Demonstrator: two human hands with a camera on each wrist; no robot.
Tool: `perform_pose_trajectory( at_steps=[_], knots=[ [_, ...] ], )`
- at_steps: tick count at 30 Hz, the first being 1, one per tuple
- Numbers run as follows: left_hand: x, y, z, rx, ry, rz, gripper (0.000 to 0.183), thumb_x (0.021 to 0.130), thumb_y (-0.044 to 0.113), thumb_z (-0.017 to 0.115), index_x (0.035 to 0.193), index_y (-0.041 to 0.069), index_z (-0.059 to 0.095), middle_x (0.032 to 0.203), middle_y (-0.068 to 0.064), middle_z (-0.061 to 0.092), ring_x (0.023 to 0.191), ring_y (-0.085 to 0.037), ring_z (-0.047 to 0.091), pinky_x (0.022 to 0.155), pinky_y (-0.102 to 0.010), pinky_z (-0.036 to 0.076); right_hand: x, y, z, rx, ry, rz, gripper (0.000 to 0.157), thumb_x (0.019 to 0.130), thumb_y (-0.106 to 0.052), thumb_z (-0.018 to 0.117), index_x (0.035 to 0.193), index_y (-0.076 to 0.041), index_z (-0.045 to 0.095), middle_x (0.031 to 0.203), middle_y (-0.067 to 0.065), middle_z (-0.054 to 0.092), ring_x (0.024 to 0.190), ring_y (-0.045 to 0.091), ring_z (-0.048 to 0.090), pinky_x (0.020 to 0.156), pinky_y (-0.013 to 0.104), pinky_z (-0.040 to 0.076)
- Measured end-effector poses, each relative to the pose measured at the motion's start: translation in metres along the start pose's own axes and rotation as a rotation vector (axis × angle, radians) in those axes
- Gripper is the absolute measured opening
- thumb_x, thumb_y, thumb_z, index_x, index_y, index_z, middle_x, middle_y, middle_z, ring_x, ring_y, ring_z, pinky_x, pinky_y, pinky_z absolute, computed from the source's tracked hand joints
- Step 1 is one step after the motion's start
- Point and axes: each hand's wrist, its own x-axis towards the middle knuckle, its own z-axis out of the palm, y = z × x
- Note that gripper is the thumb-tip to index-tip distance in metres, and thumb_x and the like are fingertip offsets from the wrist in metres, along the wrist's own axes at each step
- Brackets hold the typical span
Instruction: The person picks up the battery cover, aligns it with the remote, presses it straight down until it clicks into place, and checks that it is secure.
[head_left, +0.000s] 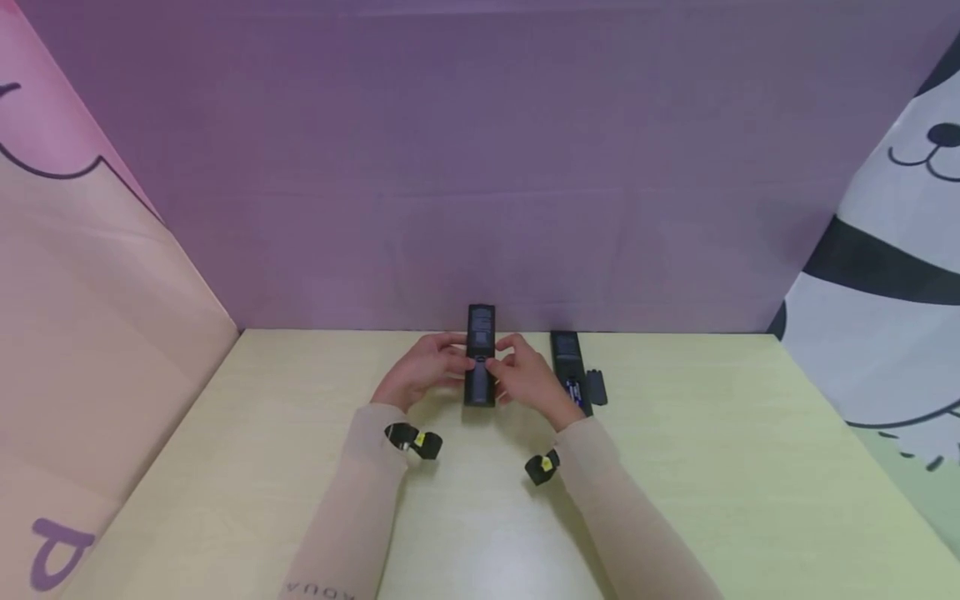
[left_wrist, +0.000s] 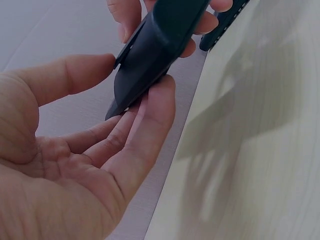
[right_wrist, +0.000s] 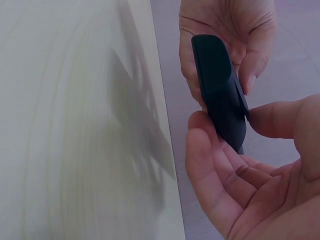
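Three walls (head_left: 480, 167), purple behind and cartoon-printed at the sides, enclosed a pale table (head_left: 720, 500). Over it, the left hand (head_left: 429, 367) and right hand (head_left: 528, 379) pinched a dark remote (head_left: 481, 348) between thumbs and fingers, clear of the surface. To its right lay a second remote (head_left: 567, 357) with a loose cover (head_left: 596, 387) just beside it. Only the head view showed batteries (head_left: 574, 392) inside that one; wrist views alone showed a thin flap (right_wrist: 242, 101) standing off the dark remote.

Head view: bright, pale glare at near centre of the table (head_left: 480, 542); print on the remote (head_left: 481, 340) illegible. Wrist views: dimmer, bluish; soft-edged shadows (left_wrist: 240, 120) lie across the table.
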Motion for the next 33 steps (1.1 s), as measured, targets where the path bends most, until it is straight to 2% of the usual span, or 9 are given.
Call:
perform_pose_trajectory(
  at_steps=[11,33],
  knots=[
    [0.0003,-0.0011,0.0022,0.010,-0.001,0.029,0.054,0.093,-0.006,0.063,0.145,-0.002,0.050,0.126,-0.026,0.066,0.095,-0.022,0.070,0.093,-0.048,0.058,0.0011,0.0032,0.0005,-0.003,0.011,-0.001,0.037,0.103,-0.022,0.060,0.135,-0.009,0.047,0.096,0.017,0.071,0.062,0.019,0.068,0.063,0.040,0.061],
    [0.0023,-0.0014,0.0040,0.021,0.017,0.013,0.053,0.092,-0.006,0.064,0.144,-0.001,0.051,0.126,-0.025,0.066,0.095,-0.022,0.070,0.091,-0.046,0.059,0.0010,0.0034,-0.0003,-0.036,0.007,-0.005,0.039,0.103,-0.024,0.060,0.137,-0.010,0.046,0.095,0.015,0.069,0.064,0.019,0.068,0.064,0.039,0.062]
  ],
)
